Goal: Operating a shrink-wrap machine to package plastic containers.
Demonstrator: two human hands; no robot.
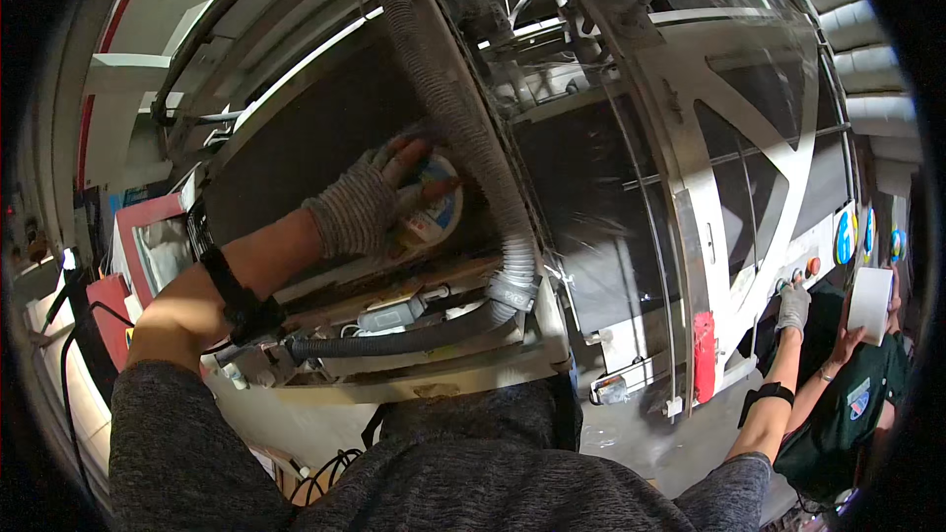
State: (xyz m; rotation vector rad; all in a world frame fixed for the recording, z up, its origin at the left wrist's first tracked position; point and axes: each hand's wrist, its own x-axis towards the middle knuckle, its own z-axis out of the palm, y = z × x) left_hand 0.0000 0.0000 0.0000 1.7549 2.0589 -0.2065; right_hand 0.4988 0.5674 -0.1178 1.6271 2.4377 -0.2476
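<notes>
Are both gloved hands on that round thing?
No: the left hand is at the round labelled thing, the right hand by the buttons.

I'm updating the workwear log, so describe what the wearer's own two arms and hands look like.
The left hand and right hand wear pale grey gloves; the left one is visibly ribbed knit, and some of its fingers look uncovered. A black strap circles each forearm. The sleeves are dark grey, flecked, ending around the elbows.
</notes>
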